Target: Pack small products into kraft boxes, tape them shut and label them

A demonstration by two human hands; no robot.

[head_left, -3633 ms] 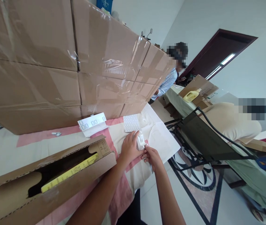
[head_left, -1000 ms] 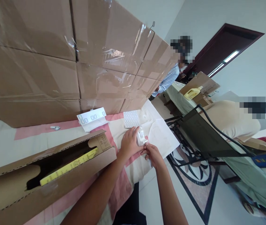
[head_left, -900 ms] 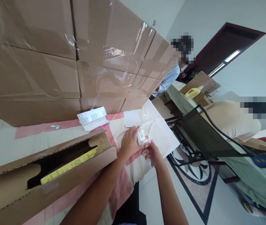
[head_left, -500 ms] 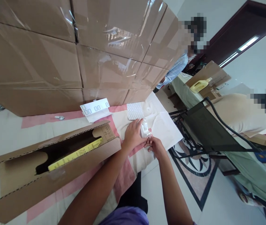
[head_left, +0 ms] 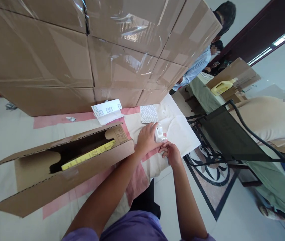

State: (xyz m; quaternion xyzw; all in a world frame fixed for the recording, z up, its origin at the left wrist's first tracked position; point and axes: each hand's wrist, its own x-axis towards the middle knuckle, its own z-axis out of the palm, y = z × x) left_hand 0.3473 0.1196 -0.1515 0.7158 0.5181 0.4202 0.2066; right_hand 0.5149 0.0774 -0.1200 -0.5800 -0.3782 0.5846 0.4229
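My left hand [head_left: 147, 136] is closed around a small white plastic tape dispenser [head_left: 159, 133] over the cloth near the bed or table edge. At the dispenser's near end, the fingers of my right hand [head_left: 170, 153] are bent and pinched together, close to my left thumb; whatever is between them is too small to make out. A sheet of small printed labels [head_left: 149, 114] lies just beyond my left hand. To its left, a folded white paper [head_left: 107, 111] with printed boxes leans near the carton stack.
Taped cartons [head_left: 122, 63] are stacked along the far side. An open cardboard box [head_left: 99, 164] holding a yellow packet [head_left: 88, 155] lies left of my arms. A black chair [head_left: 230, 137] with a seated person stands right. Another person's blue sleeve [head_left: 196, 68] shows behind the cartons.
The view has shifted slightly, so the cartons and box sit a little further right and higher. My hands keep nearly the same hold at the dispenser.
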